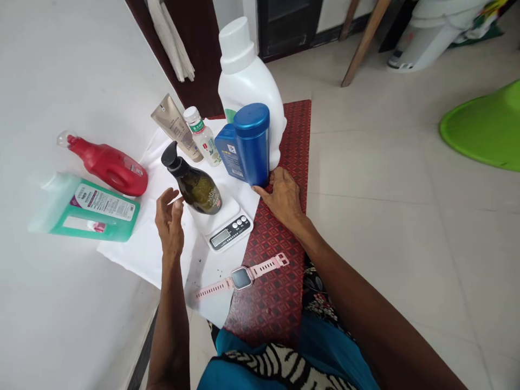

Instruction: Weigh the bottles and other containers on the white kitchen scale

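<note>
The pump bottle (199,187) stood on the plate of a white kitchen scale (231,233). Its placing looked done to me: no hand seemed to be propping it up. I couldn't make out any figure on the display. The other containers all stood off the scale, and nothing showed what was left to do with them.

The left hand (169,216) was half open just beside the pump bottle, gripping nothing; I couldn't tell whether a fingertip touched it. The right hand (282,197) was at the foot of a blue bottle (254,146), thumb apart from the fingers, though whether it had hold of it I couldn't say.

A pink-strapped watch (241,278) lay nearer the person, partly on a white sheet (148,233) and partly on the red patterned tabletop (268,309). A red bottle (108,165) and a green jug (99,216) stood near the wall (60,70). Pale tiles (365,162) ran out to a lime-green plastic seat (483,127).
</note>
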{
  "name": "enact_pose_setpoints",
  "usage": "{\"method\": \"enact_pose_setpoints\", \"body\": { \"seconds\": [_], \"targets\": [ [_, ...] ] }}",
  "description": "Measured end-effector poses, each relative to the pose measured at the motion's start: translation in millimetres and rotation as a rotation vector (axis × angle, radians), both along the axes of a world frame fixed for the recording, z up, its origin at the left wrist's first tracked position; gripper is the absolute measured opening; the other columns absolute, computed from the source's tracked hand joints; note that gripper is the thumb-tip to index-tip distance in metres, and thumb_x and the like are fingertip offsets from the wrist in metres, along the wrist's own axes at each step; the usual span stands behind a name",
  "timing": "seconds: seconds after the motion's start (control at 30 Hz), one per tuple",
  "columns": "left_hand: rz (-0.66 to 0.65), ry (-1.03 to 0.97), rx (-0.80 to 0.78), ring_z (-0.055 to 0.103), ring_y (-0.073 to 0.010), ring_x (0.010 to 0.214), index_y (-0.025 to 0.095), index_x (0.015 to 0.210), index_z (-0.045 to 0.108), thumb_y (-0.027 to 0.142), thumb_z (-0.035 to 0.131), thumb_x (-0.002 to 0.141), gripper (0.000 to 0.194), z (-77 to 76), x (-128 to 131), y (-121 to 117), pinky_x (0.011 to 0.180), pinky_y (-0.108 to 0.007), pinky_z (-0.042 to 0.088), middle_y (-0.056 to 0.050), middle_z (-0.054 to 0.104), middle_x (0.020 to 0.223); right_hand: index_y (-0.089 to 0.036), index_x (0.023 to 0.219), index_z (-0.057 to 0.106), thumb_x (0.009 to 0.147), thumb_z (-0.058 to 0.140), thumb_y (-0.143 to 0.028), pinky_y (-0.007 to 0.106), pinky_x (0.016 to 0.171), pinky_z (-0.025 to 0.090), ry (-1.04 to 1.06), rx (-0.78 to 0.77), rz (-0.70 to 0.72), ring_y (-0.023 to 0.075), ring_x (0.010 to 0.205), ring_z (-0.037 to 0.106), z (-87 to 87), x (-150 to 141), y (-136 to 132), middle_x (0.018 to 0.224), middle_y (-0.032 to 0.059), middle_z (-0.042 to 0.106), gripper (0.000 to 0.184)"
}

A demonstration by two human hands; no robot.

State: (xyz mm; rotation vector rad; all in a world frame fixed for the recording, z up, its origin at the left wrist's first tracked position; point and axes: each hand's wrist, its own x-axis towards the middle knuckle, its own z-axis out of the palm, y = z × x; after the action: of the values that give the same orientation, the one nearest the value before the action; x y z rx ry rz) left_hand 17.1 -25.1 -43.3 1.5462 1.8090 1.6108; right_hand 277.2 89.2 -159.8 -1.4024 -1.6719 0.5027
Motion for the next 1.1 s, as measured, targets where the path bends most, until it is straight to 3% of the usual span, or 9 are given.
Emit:
{"method": "enact_pose_setpoints", "body": {
  "seconds": [0.17,0.27,0.37,0.47,0.57,0.77,0.97,1.1],
  "targets": [
    [-0.038,0.144,-0.088,0.077,-0.0290,0.111,0.024,0.130,0.069,0.064,0.085,0.084,0.063,5.0,14.7,4.3,0.102,-0.048,0.063,-0.013,0.076,0.128,-0.024,0.112,0.056,0.095,0.079,-0.038,0.060,0.101,0.057,-0.009,-0.026,-0.005,0.0389,0.112,0.067,2.0,-1.4,0.0,0.116,0.0163,0.069,0.032],
    [0.031,0.208,-0.154,0.077,-0.0271,0.095,0.022,0.118,0.072,0.058,0.094,0.073,0.062,1.6,28.7,11.3,0.088,-0.044,0.066,-0.010,0.080,0.110,-0.023,0.110,0.056,0.092,0.082,-0.034,0.060,0.100,0.057,-0.013,-0.033,-0.017,0.0391,0.112,0.066,4.2,-2.9,-0.3,0.117,0.0169,0.069,0.034],
    [0.114,0.138,-0.149,0.077,-0.0264,0.086,0.020,0.107,0.075,0.057,0.094,0.070,0.056,-2.2,30.1,23.7,0.075,-0.040,0.066,-0.009,0.081,0.100,-0.023,0.110,0.055,0.091,0.082,-0.033,0.059,0.100,0.058,-0.008,-0.034,-0.019,0.0391,0.112,0.066,5.9,-3.5,-0.6,0.117,0.0167,0.069,0.034],
    [0.189,0.063,-0.079,0.078,-0.0272,0.089,0.017,0.108,0.075,0.058,0.091,0.070,0.058,-1.9,13.9,48.1,0.079,-0.041,0.067,-0.012,0.081,0.103,-0.023,0.110,0.055,0.092,0.081,-0.033,0.060,0.101,0.057,-0.003,-0.029,-0.009,0.0399,0.113,0.066,7.1,-3.4,-0.8,0.117,0.0176,0.069,0.033],
    [0.228,0.117,-0.033,0.078,-0.0269,0.094,0.015,0.113,0.074,0.057,0.089,0.071,0.061,1.4,-9.7,83.7,0.083,-0.041,0.066,-0.013,0.080,0.109,-0.023,0.111,0.055,0.094,0.079,-0.033,0.061,0.101,0.057,0.011,-0.028,0.009,0.0407,0.115,0.066,7.8,-3.1,-0.8,0.119,0.0190,0.069,0.031],
    [0.216,0.203,-0.236,0.072,-0.0222,0.076,0.015,0.109,0.074,0.051,0.089,0.070,0.055,-6.5,-25.7,142.9,0.075,-0.037,0.062,-0.009,0.079,0.099,-0.022,0.111,0.055,0.095,0.078,-0.034,0.059,0.100,0.057,0.012,-0.029,-0.001,0.0397,0.113,0.066,7.3,-4.1,-0.3,0.119,0.0187,0.068,0.030],
    [0.219,0.237,-0.248,0.076,-0.0268,0.090,0.018,0.109,0.071,0.048,0.090,0.074,0.050,-21.4,-19.1,165.2,0.086,-0.039,0.061,-0.010,0.079,0.104,-0.023,0.109,0.055,0.096,0.078,-0.042,0.057,0.098,0.057,0.010,-0.009,-0.020,0.0393,0.112,0.065,4.0,-4.4,1.4,0.117,0.0183,0.069,0.033],
    [0.179,0.171,-0.223,0.077,-0.0287,0.101,0.017,0.116,0.068,0.042,0.097,0.071,0.059,-27.9,-16.4,161.2,0.092,-0.040,0.062,-0.013,0.079,0.115,-0.023,0.108,0.055,0.099,0.072,-0.050,0.057,0.097,0.056,0.006,0.005,-0.005,0.0381,0.108,0.065,-1.1,-2.0,0.9,0.113,0.0173,0.069,0.033]
  ]
}}
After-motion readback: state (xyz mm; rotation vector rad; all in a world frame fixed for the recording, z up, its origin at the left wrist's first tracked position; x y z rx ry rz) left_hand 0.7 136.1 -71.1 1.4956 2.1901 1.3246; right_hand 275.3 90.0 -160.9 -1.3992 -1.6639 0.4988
